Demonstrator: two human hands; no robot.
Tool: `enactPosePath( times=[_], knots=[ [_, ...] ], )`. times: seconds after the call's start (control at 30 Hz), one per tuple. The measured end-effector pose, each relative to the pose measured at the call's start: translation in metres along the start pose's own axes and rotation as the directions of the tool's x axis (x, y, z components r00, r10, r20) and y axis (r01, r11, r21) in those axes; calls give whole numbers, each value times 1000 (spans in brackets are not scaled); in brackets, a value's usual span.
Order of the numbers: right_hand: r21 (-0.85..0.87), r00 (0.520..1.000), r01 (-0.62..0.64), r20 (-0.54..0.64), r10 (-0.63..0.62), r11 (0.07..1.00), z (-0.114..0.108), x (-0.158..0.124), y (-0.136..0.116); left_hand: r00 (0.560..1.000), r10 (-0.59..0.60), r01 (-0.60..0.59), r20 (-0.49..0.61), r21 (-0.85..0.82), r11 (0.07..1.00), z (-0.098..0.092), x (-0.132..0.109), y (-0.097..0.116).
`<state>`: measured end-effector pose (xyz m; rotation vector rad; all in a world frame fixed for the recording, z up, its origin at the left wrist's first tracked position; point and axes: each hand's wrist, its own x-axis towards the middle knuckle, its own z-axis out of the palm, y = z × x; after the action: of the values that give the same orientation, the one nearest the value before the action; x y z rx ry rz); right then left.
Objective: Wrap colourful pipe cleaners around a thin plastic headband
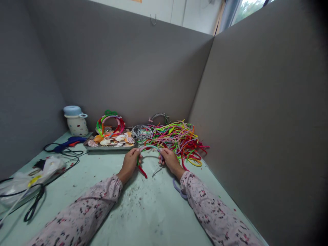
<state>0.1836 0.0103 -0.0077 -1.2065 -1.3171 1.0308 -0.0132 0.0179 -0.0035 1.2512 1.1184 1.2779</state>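
My left hand (130, 163) and my right hand (170, 161) hold an arched headband (150, 146) between them, above the table. Each hand pinches one side of the arch, its open ends pointing down toward me. Pink, green and purple fuzzy wrapping covers much of the band. A red fuzzy end (142, 172) hangs below my left fingers, and a bare grey end (155, 171) shows below my right. Under my right wrist lies a lavender pipe cleaner (178, 190). Just beyond my right hand is a tangled heap of coloured pipe cleaners (179, 135).
A metal tray (110, 148) of seashells (121, 137) stands at the back, with colourful wrapped hoops (124, 124) on it. Beside it lie grey bands (142, 132). To the left are a lidded bottle (77, 125), a blue glue gun (64, 145), black cables and a plastic bag (52, 167). Grey partitions enclose the table.
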Motion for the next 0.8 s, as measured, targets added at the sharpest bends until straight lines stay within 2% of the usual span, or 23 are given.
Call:
enactPosePath(
  times=[0.13, 0.3, 0.43, 0.63, 0.8],
  knots=[
    [-89, 998, -44, 30, 47, 995, -7, 5, 2, 1000, 20, -20, -1, -5, 1000, 0, -1, 0],
    [-133, 991, -61, 110, 76, 989, -17, 8, 0, 995, 55, -52, -85, 32, 998, -2, 2, -1],
    [-181, 990, -67, 112, 88, 981, -22, 9, -1, 987, 37, -31, -159, 39, 999, -4, 5, -3],
    [-207, 983, -98, 134, 127, 973, -32, 12, -12, 980, -41, 32, -194, -53, 998, -2, 5, 5],
    [-149, 1000, -21, 14, 23, 989, -61, 25, -30, 975, -53, 29, -218, -108, 994, -2, 6, 8]
  ],
)
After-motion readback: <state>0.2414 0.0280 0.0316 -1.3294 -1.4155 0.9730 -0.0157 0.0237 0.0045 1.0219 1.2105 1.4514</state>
